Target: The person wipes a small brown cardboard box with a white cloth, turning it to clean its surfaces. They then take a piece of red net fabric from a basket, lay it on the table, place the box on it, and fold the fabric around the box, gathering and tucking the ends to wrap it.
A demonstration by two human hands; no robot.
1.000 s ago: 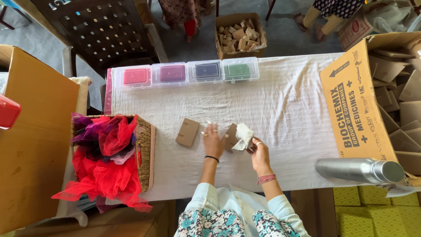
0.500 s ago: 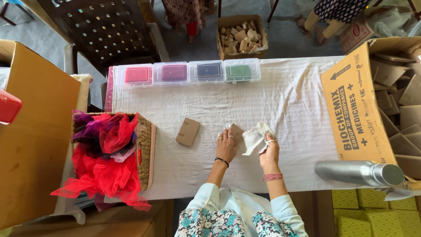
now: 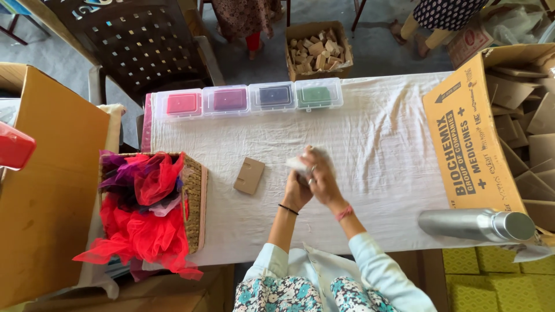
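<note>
- Your left hand [image 3: 296, 189] and right hand [image 3: 324, 176] are pressed close together over the middle of the white-clothed table [image 3: 393, 133], nearer its near edge than its far one.
- Between them you hold a small white cloth [image 3: 299, 164]; its crumpled end sticks out on the far-left side of your fingers. Both hands are curled shut around it, and the rest of it is hidden inside the grip.
- The brown piece seen in your hands cannot be made out here; the fingers cover whatever else is there.
- Just to the left of your hands, a flat cardboard piece [image 3: 249, 175] lies on the cloth, apart from them and untouched.
- At the table's left edge stands a wicker basket [image 3: 196, 196], heaped with red and purple net fabric [image 3: 144, 214] that spills over its near side.
- Along the far edge, toward the left corner, four clear lidded boxes [image 3: 248, 99] sit in a row, touching side by side, with red, purple, dark blue and green contents.
- At the right edge a large cardboard carton [image 3: 468, 144] leans over the cloth, and a steel bottle [image 3: 477, 224] lies on its side at the near right corner.
- Beyond the far edge, on the floor, an open box of wooden blocks [image 3: 318, 49] stands.
</note>
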